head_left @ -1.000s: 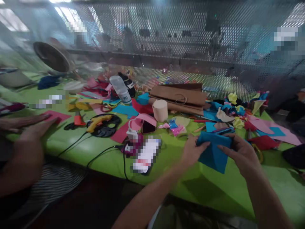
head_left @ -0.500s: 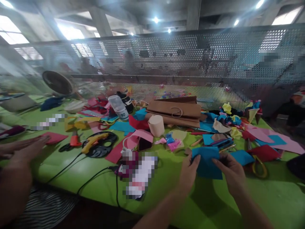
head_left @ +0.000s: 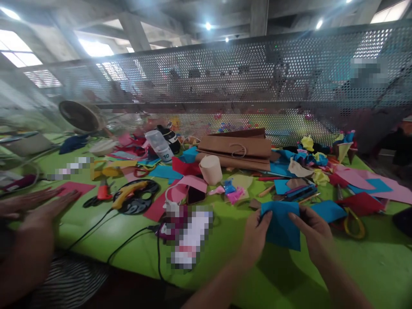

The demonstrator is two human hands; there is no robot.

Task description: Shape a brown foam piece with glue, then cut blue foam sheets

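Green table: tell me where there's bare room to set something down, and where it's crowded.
Bare table shows between the blurred phone and the left hand, and right of the right hand, nearer than the yellow scissors handle. Crowded: the band beyond the blue paper, packed with pens, the beige roll and brown sheets.

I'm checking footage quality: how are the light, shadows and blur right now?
Head view: ceiling light and window glare white; head view: a soft shadow darkens the green table below the blue sheet; head view: the perforated partition blurs toward its left end.
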